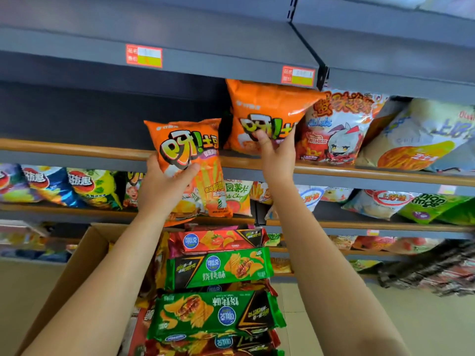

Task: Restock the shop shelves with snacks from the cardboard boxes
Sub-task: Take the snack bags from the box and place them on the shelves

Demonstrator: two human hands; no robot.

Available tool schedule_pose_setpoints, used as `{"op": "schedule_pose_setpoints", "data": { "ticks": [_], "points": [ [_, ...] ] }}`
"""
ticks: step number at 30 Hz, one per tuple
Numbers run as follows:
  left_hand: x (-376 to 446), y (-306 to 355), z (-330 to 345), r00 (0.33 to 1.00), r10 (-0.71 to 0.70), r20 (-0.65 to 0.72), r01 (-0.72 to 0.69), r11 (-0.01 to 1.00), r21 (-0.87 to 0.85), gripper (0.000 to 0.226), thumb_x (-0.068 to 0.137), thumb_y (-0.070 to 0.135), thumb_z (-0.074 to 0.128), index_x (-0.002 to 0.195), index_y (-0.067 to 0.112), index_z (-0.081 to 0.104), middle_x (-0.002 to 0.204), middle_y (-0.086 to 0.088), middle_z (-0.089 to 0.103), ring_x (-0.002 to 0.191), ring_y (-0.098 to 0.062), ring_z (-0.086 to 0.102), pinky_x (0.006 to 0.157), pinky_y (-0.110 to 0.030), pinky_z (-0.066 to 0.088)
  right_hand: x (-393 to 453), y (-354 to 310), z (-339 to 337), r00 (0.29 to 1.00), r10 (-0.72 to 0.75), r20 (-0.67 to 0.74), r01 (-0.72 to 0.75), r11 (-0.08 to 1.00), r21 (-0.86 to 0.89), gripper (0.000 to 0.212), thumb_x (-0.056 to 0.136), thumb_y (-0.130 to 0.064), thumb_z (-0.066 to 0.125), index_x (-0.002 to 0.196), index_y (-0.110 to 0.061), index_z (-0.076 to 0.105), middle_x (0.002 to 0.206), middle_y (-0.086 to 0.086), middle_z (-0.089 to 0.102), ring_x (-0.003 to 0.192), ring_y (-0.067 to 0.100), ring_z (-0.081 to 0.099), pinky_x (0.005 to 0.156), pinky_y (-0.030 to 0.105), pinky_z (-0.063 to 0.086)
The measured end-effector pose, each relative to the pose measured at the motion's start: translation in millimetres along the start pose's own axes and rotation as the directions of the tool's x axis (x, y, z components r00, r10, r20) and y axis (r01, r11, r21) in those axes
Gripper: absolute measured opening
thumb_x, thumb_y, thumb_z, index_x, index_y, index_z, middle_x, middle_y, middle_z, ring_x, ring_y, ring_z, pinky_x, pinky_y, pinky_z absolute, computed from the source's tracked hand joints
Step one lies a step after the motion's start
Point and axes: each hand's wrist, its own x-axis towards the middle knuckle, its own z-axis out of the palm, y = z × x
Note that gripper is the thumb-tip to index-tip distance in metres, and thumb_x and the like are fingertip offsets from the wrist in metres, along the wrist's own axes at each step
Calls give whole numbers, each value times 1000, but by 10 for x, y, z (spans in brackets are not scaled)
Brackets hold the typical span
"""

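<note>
Head view shows shelving under way: the right hand (276,152) grips an orange bag (267,111) on the shelf (77,150), while the left hand (164,181) holds a second bag (187,155) below-left of it. Next, probably seat the first bag, then lift the second into the gap leftward. Right of the hand, a red bag (334,129) crowds it; the cardboard box (77,265) sits beneath the arms.

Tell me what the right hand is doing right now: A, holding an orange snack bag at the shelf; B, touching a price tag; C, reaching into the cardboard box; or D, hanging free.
A: the right hand grips the lower edge of an orange snack bag standing on the wood-edged shelf, beside the bags already there.
</note>
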Motion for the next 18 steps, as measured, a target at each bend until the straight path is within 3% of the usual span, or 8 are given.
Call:
{"op": "schedule_pose_setpoints", "data": {
  "ticks": [2, 5, 6, 8, 10, 12, 14, 18],
  "points": [
    [20, -38, 10, 1000, 4, 6, -4, 1000, -1, 70, 77, 62, 73, 132, 31, 43, 109, 18, 56, 105, -11, 55, 91, -39, 47, 213, 33, 30, 998, 42, 47, -40, 998, -46, 55, 93, -30, 67, 141, -29, 39, 120, -15, 61, 106, -2, 59, 86, 11, 44],
    [55, -65, 30, 1000, -3, 14, 3, 1000, 1, 74, 72, 69, 73, 131, 34, 43, 116, 16, 62, 112, -17, 60, 97, -48, 50, 567, 12, 104, 990, 124, 74, -116, 988, -98, 73, 94, -36, 65, 153, -17, 28, 139, 2, 58, 125, 22, 55, 98, 34, 46],
    [64, -72, 36, 1000, -2, 15, 2, 1000, 6, 76, 70, 70, 73, 130, 35, 43, 119, 15, 62, 114, -18, 60, 98, -50, 50, 679, -14, 127, 984, 166, 70, -156, 980, -125, 78, 94, -38, 64, 156, -15, 23, 145, 6, 53, 130, 26, 51, 100, 35, 44],
    [93, -89, 42, 1000, 1, 15, -1, 1000, 12, 76, 69, 71, 72, 130, 35, 44, 119, 15, 63, 114, -19, 61, 98, -51, 50, 898, -17, 174, 974, 218, 58, -207, 967, -150, 75, 95, -36, 64, 155, -13, 25, 143, 7, 54, 128, 26, 53, 91, 29, 43],
    [103, -97, 34, 1000, 9, 18, -10, 1000, 20, 75, 71, 70, 72, 130, 35, 43, 118, 17, 62, 115, -19, 60, 99, -50, 49, 1063, 33, 199, 977, 207, 49, -197, 968, -157, 57, 95, -30, 64, 145, -12, 41, 123, 1, 62, 110, 18, 59, 77, 21, 39],
    [98, -89, 22, 999, 24, 39, -24, 1000, -12, 69, 74, 65, 74, 129, 36, 45, 116, 19, 62, 114, -15, 60, 98, -46, 49, 1138, 80, 215, 982, 181, 54, -170, 971, -167, 47, 95, -27, 64, 138, -15, 49, 114, -5, 62, 100, 10, 56, 74, 17, 38],
    [81, -70, 12, 996, 40, 82, -33, 996, -79, 58, 76, 57, 77, 124, 38, 51, 111, 26, 62, 107, -3, 60, 93, -37, 50, 1150, 103, 231, 985, 163, 49, -153, 973, -174, 46, 94, -29, 65, 136, -18, 50, 114, -8, 62, 102, 10, 58, 77, 17, 40],
    [43, 29, 45, 977, 122, 175, -88, 978, -190, 50, 80, 41, 79, 124, 37, 56, 106, 27, 67, 93, 18, 60, 74, -10, 46, 1073, 77, 236, 990, 137, -38, -142, 966, -218, 75, 87, -43, 72, 149, -18, 37, 139, 6, 56, 129, 25, 52, 98, 29, 42]
  ]
}}
